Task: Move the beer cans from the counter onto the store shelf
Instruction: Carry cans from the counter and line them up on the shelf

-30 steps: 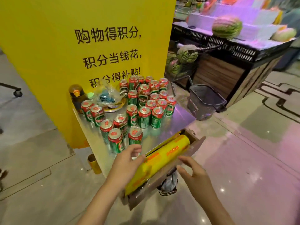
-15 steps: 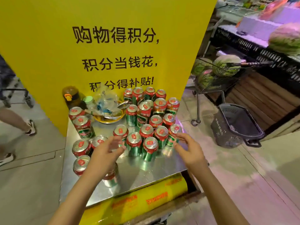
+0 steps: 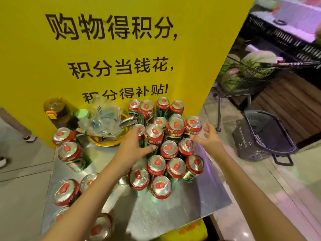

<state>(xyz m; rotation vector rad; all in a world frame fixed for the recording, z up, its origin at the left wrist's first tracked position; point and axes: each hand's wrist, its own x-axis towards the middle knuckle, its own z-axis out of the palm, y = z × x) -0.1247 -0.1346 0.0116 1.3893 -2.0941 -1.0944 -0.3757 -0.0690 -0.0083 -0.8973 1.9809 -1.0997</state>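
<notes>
Several red-and-green beer cans (image 3: 175, 166) stand packed together on the steel counter (image 3: 173, 214), with more loose cans (image 3: 69, 152) along its left side. My left hand (image 3: 132, 146) reaches into the left of the cluster. Its fingers touch the top of one can (image 3: 141, 128) and its thumb stretches in front of the neighbouring can (image 3: 154, 134). My right hand (image 3: 211, 140) hovers at the right of the cluster with fingers spread, its thumb close to the can (image 3: 192, 125) there. Neither hand has lifted anything. No store shelf is in view.
A yellow sign (image 3: 107, 49) stands right behind the cans. A bowl with a plastic bag (image 3: 106, 122) and a bottle (image 3: 59, 112) sit at the back left. A yellow film roll (image 3: 191, 228) lies at the front edge. A grey basket (image 3: 264, 136) and a melon cart (image 3: 251, 72) stand to the right.
Both hands left the yellow film roll and moved forward over the counter into the can cluster. The view came closer to the cans.
</notes>
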